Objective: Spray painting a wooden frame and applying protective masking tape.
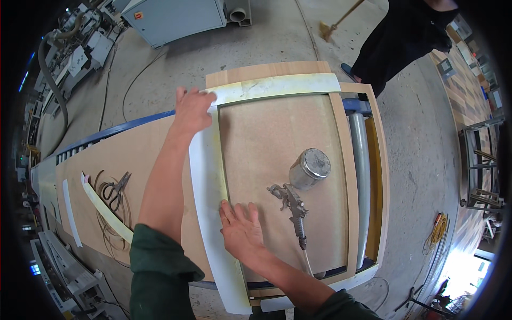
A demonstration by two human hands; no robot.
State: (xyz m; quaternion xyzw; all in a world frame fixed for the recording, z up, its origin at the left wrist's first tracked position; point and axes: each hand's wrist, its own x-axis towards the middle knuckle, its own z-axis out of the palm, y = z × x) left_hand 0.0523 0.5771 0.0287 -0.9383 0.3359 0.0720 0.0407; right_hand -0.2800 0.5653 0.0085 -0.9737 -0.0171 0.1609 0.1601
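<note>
A wooden frame lies before me with pale, yellow-stained white strips laid along its sides. My left hand (pixel 194 109) is at the far left corner, where the left strip (pixel 205 176) meets the far strip (pixel 282 87). Its fingers are bent and somewhat apart, touching the strips. Palm down, my right hand (pixel 242 229) rests with stretched fingers at the inner edge of the left strip, near its middle. Right of that hand, a spray gun (pixel 293 210) with a round metal cup (pixel 310 168) lies on the brown panel (pixel 261 138) inside the frame.
Scissors (pixel 114 192), coiled brown cord (pixel 125 213) and a narrow pale strip (pixel 106 208) lie on the board at left. A metal roller (pixel 360 181) runs along the right. Beyond stand a grey cabinet (pixel 176 21), a broom (pixel 328 29) and another person in dark clothes (pixel 400 42).
</note>
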